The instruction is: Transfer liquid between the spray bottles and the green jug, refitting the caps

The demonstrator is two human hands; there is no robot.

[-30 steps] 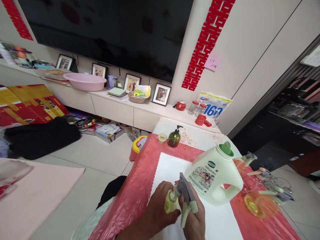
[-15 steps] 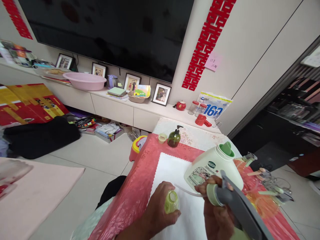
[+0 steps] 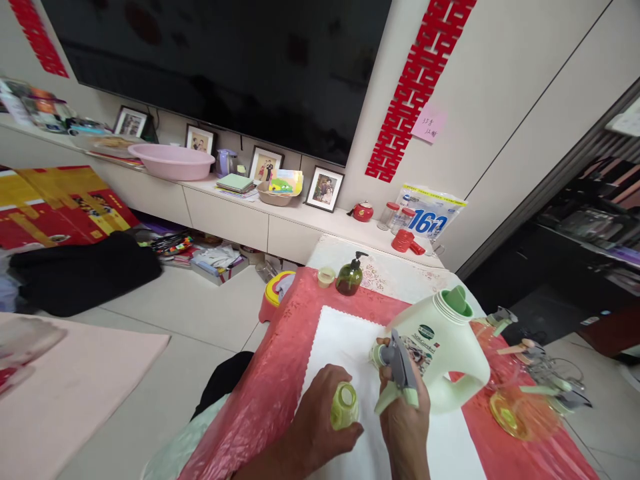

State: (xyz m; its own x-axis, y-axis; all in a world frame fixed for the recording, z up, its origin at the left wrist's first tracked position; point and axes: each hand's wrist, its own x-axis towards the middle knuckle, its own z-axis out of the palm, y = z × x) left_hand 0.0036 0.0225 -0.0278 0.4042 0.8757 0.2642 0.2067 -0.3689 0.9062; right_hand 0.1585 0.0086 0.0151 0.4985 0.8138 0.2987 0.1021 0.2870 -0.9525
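Through the head camera I had the left hand (image 3: 323, 417) curled firmly around a small yellow-green bottle (image 3: 345, 408), its open mouth facing up, over the left part of the white sheet (image 3: 343, 333); I couldn't tell whether its base touched down. My right hand (image 3: 406, 417) was closed around a gray spray head (image 3: 401, 367), held apart from the bottle and in front of the pale green jug (image 3: 453, 347), which stood toward the sheet's right edge. The pump bottle (image 3: 349, 277) and a small cup (image 3: 326, 277) stood by the far left corner of the red cover (image 3: 277, 353); more spray bottles (image 3: 525, 415) lined its right edge.
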